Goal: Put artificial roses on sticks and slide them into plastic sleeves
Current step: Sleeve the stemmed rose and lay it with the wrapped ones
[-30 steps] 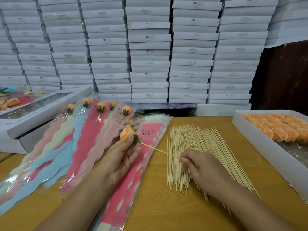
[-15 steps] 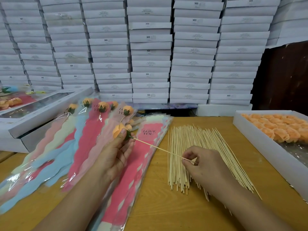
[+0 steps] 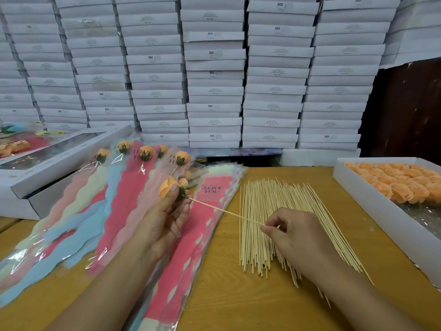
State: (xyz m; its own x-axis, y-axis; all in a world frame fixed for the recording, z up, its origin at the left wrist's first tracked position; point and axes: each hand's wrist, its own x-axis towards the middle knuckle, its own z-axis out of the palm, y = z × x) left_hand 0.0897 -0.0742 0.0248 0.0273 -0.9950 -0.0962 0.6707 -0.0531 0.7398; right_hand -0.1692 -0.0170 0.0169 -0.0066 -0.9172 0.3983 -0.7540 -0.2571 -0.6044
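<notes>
Step in hand: mounting. Left hand (image 3: 164,218) grips an orange artificial rose (image 3: 168,188) by head and green base, raised over the stack of empty plastic sleeves (image 3: 210,211). Right hand (image 3: 293,232) pinches the far end of one bamboo stick (image 3: 224,212), its tip seated in the rose's base, above the loose sticks (image 3: 274,211) on the tabletop (image 3: 226,295). Judged next: free a sleeve mouth and feed the stick in straight. Filled sleeves (image 3: 133,182) fan out left; rose box (image 3: 372,211) right.
</notes>
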